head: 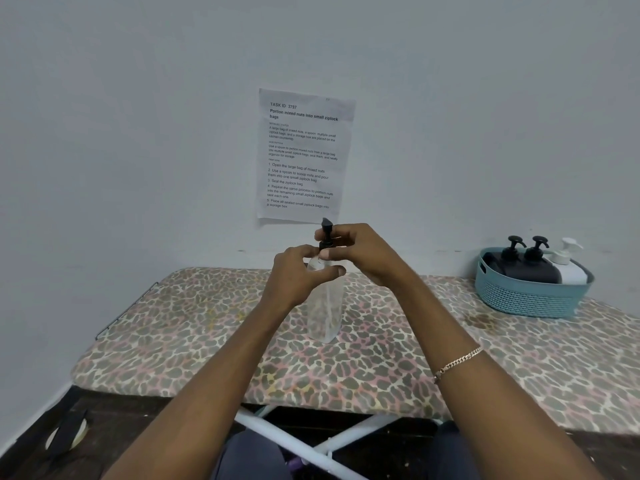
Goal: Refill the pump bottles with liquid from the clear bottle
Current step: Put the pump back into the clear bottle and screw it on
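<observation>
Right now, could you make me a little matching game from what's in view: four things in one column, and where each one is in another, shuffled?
Things:
1. clear bottle
2. white pump bottle
3. printed sheet
4. bracelet

Places:
A. around the right wrist
B. on the wall
C. standing on the patterned board, held by the left hand and right hand
D. in the blue basket

Pairs: 1-C, 2-D, 3-B, 4-A.

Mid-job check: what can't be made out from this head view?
Liquid level in clear bottle: head view, see-through, unreadable.
Whether pump collar is loosened: head view, left hand and right hand cover it.
Fill of pump bottles: head view, opaque bodies, lower parts behind basket wall.
</observation>
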